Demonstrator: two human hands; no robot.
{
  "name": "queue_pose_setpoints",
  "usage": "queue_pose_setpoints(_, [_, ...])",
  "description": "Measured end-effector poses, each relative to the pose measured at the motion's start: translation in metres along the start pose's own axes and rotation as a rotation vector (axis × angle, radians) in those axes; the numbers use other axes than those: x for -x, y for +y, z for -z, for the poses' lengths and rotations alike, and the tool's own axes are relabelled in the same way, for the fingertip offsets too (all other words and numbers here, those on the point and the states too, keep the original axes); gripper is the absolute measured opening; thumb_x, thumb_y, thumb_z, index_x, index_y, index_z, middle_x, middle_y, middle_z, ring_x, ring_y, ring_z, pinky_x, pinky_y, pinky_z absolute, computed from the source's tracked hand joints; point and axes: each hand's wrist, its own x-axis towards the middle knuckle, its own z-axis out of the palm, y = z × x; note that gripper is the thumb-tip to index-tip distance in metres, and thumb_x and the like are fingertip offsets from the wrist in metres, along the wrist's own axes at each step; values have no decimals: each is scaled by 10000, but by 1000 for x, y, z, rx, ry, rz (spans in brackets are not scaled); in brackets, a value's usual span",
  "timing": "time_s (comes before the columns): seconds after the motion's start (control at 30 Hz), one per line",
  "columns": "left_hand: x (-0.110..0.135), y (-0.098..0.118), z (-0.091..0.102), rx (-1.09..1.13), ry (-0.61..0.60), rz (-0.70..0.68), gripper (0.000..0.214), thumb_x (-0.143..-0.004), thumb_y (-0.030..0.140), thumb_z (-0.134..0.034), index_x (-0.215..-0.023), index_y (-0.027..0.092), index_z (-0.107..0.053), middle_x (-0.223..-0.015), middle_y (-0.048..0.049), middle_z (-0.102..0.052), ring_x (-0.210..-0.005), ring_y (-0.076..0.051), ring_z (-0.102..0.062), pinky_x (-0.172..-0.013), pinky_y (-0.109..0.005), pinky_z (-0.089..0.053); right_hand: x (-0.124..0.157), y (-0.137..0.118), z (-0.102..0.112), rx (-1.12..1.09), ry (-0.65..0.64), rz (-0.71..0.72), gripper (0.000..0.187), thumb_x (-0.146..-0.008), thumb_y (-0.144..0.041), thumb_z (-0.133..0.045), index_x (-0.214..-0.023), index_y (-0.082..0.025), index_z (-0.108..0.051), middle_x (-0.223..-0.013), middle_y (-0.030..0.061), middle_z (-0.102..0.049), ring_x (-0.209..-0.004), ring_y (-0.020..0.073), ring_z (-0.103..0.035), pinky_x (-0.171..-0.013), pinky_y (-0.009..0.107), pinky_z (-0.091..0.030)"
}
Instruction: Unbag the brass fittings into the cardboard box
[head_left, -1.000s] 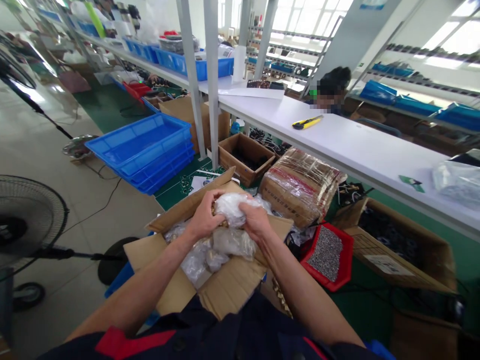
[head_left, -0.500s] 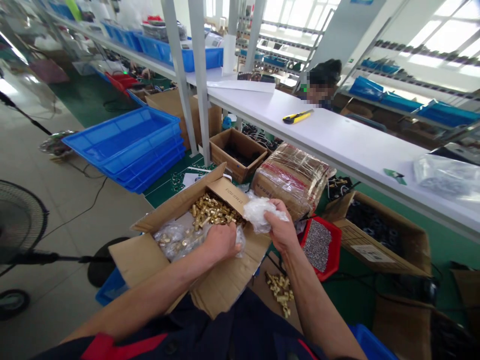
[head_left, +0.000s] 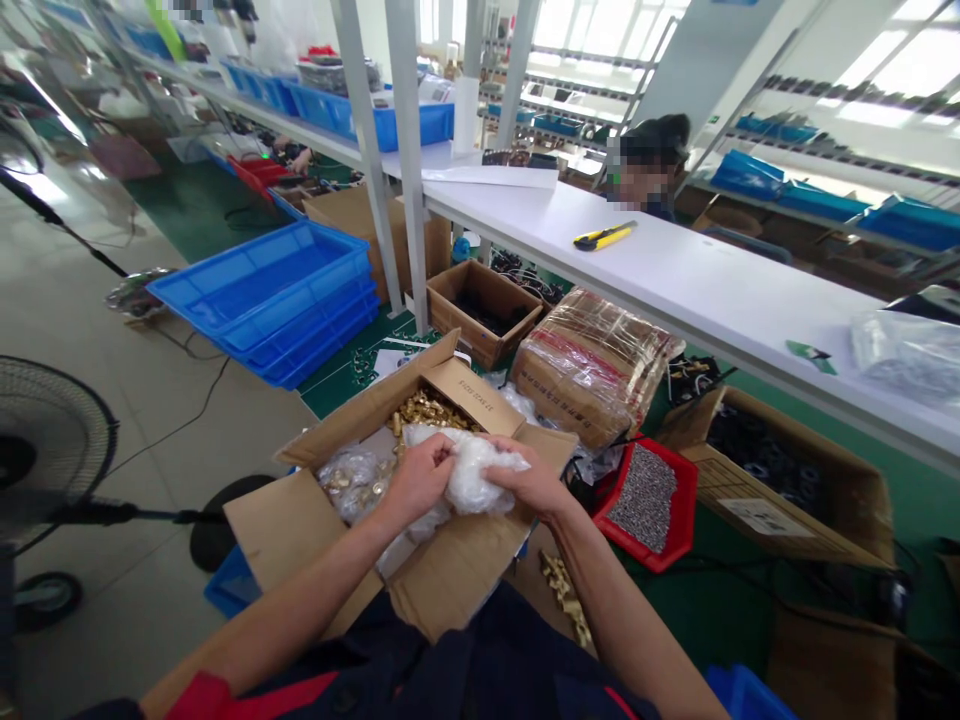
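Note:
Between my hands, over an open cardboard box (head_left: 300, 510), is a crumpled clear plastic bag (head_left: 480, 475). The fingers of my left hand (head_left: 424, 475) pinch its left side. My right hand (head_left: 529, 475) is closed around its right side. Inside the box, loose brass fittings (head_left: 427, 408) lie at the far end, partly covered by the bag. Another clear bag with brass pieces in it (head_left: 352, 475) sits at the box's left. Below my right forearm, more brass fittings (head_left: 562, 595) lie on cardboard.
A red bin of small metal parts (head_left: 645, 495) stands to the right, beside a carton of black parts (head_left: 765, 450). Stacked blue crates (head_left: 277, 300) are at left, near a fan (head_left: 52, 450). A yellow utility knife (head_left: 604, 236) lies on the white bench (head_left: 690, 265). A person sits beyond it.
My right hand has brought the plastic bag left and down over the box. My left hand has come up from the fittings and now grips the bag too.

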Motion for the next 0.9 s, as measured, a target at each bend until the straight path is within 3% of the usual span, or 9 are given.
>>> queue_pose_setpoints(0.1, [-1, -8, -3, 194, 81, 54, 115, -763, 252, -542, -814, 172, -606, -724, 6, -632, -652, -130, -532, -593, -222, -384, -10, 3, -13, 35, -28, -37, 308, -610, -270, -741, -852, -152, -591, -722, -33, -577, -617, 94, -484, -586, 212, -378])
queue_pose_setpoints(0.2, [-6, -9, -2, 398, 148, 97, 151, -761, 294, -584, -833, 164, -618, -739, 7, -627, -633, -114, -513, -586, -213, -389, -21, 8, -24, 53, 165, -27, 277, -605, -301, -715, -772, -166, -540, -613, -59, -509, -547, 86, -427, -516, 205, -327])
queue_pose_setpoints(0.37, [-13, -6, 2, 710, 197, 185, 274, -705, 372, -697, -838, 148, -612, -713, 15, -614, -590, -96, -502, -563, -206, -396, -37, 19, -33, 112, 289, -62, 258, -585, -299, -674, -763, -172, -537, -600, -53, -511, -548, 97, -435, -500, 208, -323])
queue_pose_setpoints(0.53, [-17, -16, 5, 820, 185, 202, 293, -685, 354, -732, -828, 141, -591, -687, 18, -594, -570, -87, -491, -548, -202, -385, -49, 28, -40, 184, 346, -94, 303, -567, -297, -680, -806, -170, -544, -669, -24, -571, -593, 121, -486, -512, 216, -351])
queue_pose_setpoints(0.67, [-21, -20, 12, 749, 121, 175, 256, -710, 351, -707, -797, 147, -578, -639, 36, -552, -539, -77, -438, -522, -198, -347, -55, 35, -45, 240, 439, -65, 338, -547, -283, -676, -843, -180, -548, -697, -25, -593, -615, 130, -500, -523, 218, -359])
queue_pose_setpoints(0.9, [-18, -13, 22, 249, -5, 26, 233, -803, 384, -571, -751, 157, -579, -637, 35, -512, -596, -103, -429, -574, -220, -334, -63, 38, -39, 246, 551, 34, 199, -588, -266, -560, -764, -175, -579, -638, -29, -571, -598, 130, -472, -535, 226, -350])
